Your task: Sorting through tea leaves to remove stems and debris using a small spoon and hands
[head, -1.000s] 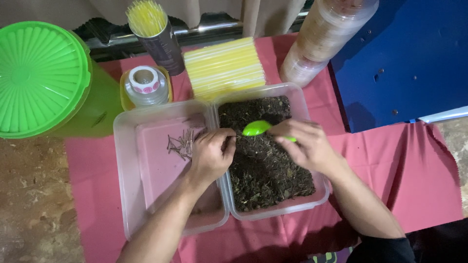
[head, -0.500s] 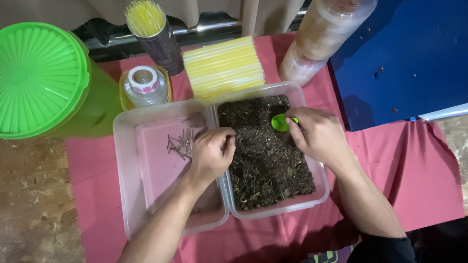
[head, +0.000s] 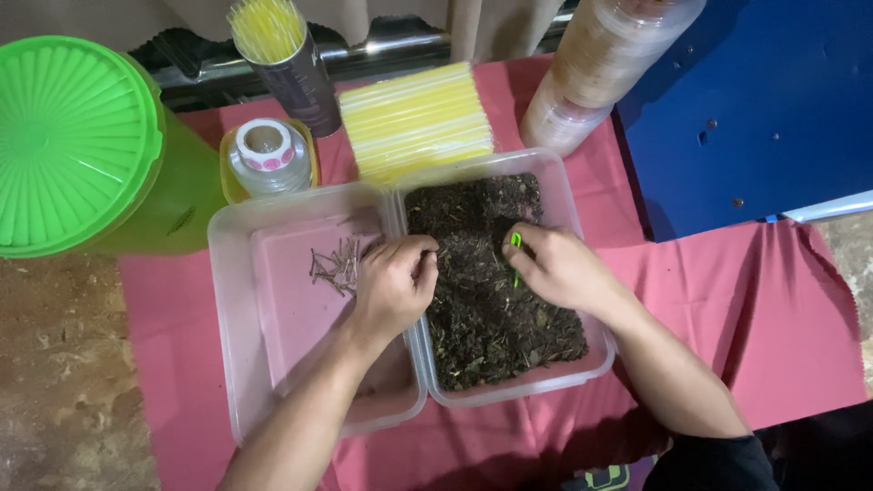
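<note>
Gripping green spoon [head: 516, 244] w/ right hand [head: 555, 268] fingers, buried in dried leaves [head: 482, 300].

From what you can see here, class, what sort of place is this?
Probably a small drink or tea stall's preparation table: a tub of dried leaves being worked with a green spoon, yellow straws, and stacked clear lids on a pink cloth.

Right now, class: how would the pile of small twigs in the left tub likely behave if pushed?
The twigs look thin and dry, so probably light and stiff. Lying loose on the left tub's smooth floor, they would likely slide and scatter rather than move together.
</note>
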